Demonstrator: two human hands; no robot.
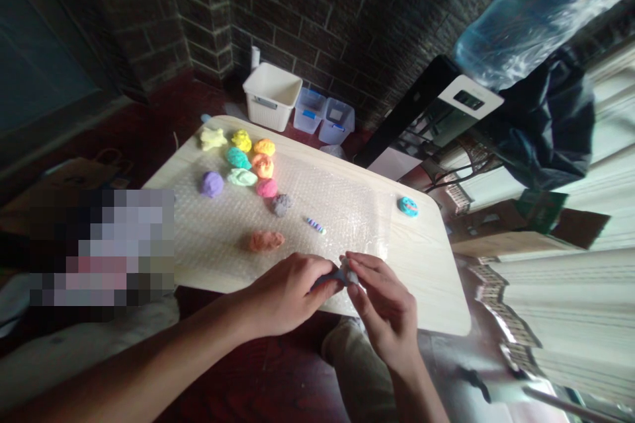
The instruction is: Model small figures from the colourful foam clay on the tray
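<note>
Over the front edge of the table, my left hand (290, 294) and my right hand (389, 304) meet. My left fingers are closed around a dark grey-blue piece of soft modelling clay (338, 275). At its right end, my right thumb and fingers pinch a paler grey lump (349, 271); whether the two are one piece I cannot tell. Just beyond my hands lies a small striped stick (315, 225). A brown clay lump (266, 241) rests to its left, and a grey lump (282, 205) farther back.
Bubble wrap (337, 205) covers much of the pale table (431, 264). Several coloured lumps, including a purple one (212, 184), sit at the back left. A blue round piece (408, 206) lies at right. Behind stand a white basket (272, 102) and clear bins (310, 111).
</note>
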